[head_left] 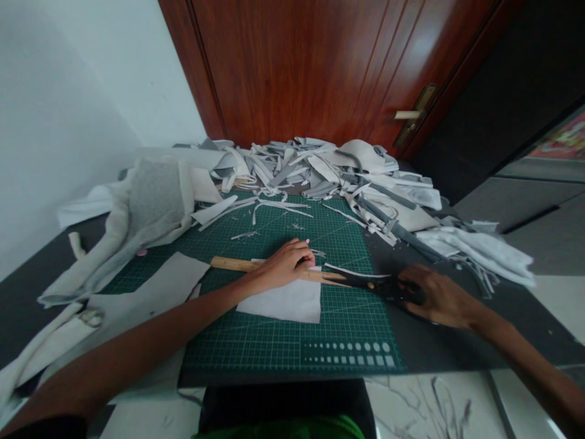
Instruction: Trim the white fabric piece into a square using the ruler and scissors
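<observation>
A piece of white cloth [292, 305] lies on the green cutting mat [256, 347], with a wooden ruler [233, 264] across its upper part. My left hand [287, 265] is closed over the ruler, fingers curled at its far edge, pressing it onto the cloth. In my right hand [434, 296] are black scissors [365, 281], pointing left. Their blades lie along the ruler's right end, just right of the cloth; the hand is somewhat blurred. A thin white strip [356, 270] runs just above the blades.
A heap of white and grey fabric scraps [292, 164] fills the back of the dark table [439, 347]. Thin offcuts [278, 204] lie on the mat. At left are a bulky grey-white cloth [155, 195] and a flat white piece [159, 286]. Behind stands a wooden door [297, 73].
</observation>
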`<state>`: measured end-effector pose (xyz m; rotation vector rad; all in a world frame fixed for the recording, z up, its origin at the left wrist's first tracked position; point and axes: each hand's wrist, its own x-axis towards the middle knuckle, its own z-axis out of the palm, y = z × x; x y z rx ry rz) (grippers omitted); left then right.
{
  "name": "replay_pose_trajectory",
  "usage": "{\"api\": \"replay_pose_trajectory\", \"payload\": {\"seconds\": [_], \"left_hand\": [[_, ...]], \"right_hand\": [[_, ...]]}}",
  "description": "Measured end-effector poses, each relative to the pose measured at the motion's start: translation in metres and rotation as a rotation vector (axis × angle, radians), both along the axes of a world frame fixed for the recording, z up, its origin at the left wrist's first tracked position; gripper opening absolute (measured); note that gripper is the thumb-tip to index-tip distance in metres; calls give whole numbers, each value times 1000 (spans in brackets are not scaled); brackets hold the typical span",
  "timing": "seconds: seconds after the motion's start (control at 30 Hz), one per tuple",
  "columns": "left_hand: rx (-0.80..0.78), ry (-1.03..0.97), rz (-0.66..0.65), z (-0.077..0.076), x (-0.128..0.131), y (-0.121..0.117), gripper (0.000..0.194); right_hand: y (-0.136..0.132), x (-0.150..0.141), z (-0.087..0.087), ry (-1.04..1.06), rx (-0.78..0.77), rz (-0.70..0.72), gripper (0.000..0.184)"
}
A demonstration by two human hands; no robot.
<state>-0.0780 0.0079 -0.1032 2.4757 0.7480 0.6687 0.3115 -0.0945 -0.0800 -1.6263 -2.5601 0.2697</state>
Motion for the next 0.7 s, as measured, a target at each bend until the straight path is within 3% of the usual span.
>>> {"api": "replay_pose_trajectory", "payload": {"seconds": [0.47,0.7], "left_hand": [[21,-44,15,-3,-1,0,19],[39,-44,11,-3,-1,0,20]], "right_hand": [[21,-37,8,-67,-26,62,21],[30,-37,9,-87,-74,79,18]]}}
